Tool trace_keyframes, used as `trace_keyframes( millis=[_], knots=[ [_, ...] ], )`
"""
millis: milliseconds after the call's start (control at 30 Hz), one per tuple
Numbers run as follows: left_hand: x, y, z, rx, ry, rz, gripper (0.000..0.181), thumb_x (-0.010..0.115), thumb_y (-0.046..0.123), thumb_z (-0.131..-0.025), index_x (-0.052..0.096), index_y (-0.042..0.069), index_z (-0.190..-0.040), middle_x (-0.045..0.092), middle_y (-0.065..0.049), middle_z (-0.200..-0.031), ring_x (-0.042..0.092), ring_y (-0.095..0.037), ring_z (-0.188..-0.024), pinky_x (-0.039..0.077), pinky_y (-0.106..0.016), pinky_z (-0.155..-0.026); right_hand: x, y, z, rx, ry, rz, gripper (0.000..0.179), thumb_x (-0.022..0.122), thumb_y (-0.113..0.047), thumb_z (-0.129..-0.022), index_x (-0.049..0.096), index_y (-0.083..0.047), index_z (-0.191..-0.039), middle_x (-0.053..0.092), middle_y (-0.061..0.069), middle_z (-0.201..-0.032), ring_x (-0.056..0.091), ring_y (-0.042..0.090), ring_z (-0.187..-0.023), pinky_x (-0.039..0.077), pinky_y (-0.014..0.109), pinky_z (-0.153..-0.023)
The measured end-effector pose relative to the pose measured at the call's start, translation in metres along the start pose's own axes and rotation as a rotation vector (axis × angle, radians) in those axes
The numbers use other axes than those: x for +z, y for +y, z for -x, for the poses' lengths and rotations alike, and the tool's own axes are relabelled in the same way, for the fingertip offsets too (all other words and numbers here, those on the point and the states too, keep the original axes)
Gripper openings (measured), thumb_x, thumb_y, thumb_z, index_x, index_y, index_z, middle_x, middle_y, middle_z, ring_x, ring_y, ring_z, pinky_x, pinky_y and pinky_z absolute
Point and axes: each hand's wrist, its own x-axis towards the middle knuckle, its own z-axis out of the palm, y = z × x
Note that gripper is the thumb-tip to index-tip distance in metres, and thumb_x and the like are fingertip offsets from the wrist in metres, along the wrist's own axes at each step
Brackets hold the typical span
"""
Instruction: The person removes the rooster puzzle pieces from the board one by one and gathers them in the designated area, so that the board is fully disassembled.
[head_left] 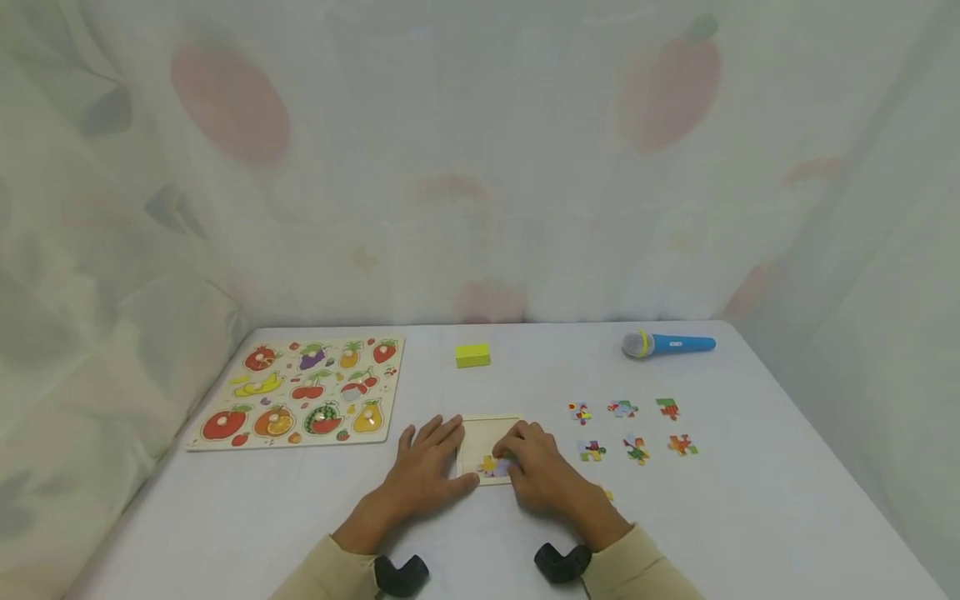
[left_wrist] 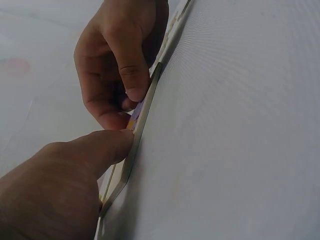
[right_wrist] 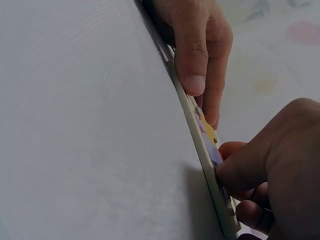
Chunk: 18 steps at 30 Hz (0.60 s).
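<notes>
A small wooden puzzle tray lies on the white table in front of me. My left hand rests at its left side, fingers extended along the edge and thumb on the near rim. Yellow and purple jigsaw pieces sit along the tray's near side. Over the tray's right part, my right hand curls its fingers and pinches a jigsaw piece, mostly covered by the fingers. In the right wrist view, the thumb and fingertips press close to the purple part of the pieces, down inside the rim.
Several loose jigsaw pieces lie in rows to the right, one partly behind my right wrist. A fruit peg board lies at left. Toward the back are a yellow block and a blue toy microphone. Curtains enclose the table.
</notes>
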Motion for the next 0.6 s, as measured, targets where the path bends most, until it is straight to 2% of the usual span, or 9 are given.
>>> trace_keyframes(
  millis=[367,600],
  knots=[
    [-0.0004,0.0007,0.0004,-0.002,-0.006,0.006,0.077,0.060,0.058,-0.085,0.050,0.006,-0.141,0.040,-0.005,-0.150,0.028,-0.032,-0.138,0.013,-0.064,-0.105,0.0001,0.0013,0.0006,-0.103,0.106,0.018,0.023,0.065,-0.002,-0.077,0.067,-0.016,-0.095,0.059,-0.011,-0.096,0.045,0.011,-0.092,0.039,0.039,-0.083],
    [0.0015,-0.0011,-0.0001,0.001,-0.006,-0.011,0.079,0.058,0.061,-0.085,0.049,0.007,-0.142,0.039,-0.004,-0.150,0.028,-0.032,-0.139,0.014,-0.064,-0.105,-0.0007,0.0040,0.0009,-0.127,0.092,-0.001,0.019,0.071,-0.016,-0.081,0.068,-0.016,-0.100,0.059,-0.011,-0.096,0.045,0.009,-0.092,0.039,0.035,-0.083]
  ],
)
